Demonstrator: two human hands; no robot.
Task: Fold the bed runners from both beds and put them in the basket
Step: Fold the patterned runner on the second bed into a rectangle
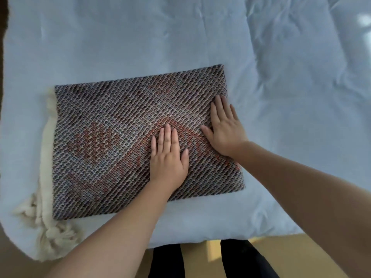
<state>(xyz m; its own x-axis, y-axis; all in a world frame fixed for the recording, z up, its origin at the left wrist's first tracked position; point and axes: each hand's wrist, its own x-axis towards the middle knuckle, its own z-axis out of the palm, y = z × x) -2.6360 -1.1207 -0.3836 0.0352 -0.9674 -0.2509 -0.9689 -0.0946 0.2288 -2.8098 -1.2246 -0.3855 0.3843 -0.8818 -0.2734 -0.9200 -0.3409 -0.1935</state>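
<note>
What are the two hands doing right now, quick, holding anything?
Left hand: open, fingers straight, pressing flat on the folded bed runner.
Right hand: open, fingers straight, pressing flat on the same runner near its right edge.

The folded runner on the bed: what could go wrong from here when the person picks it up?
1. The left hand and right hand lie flat on the right half of the runner. If it is lifted from there, the left half may sag and the fold may open.
2. The cream fringe sticks out at the left, near the edge of the bed. It could dangle or snag.
</note>
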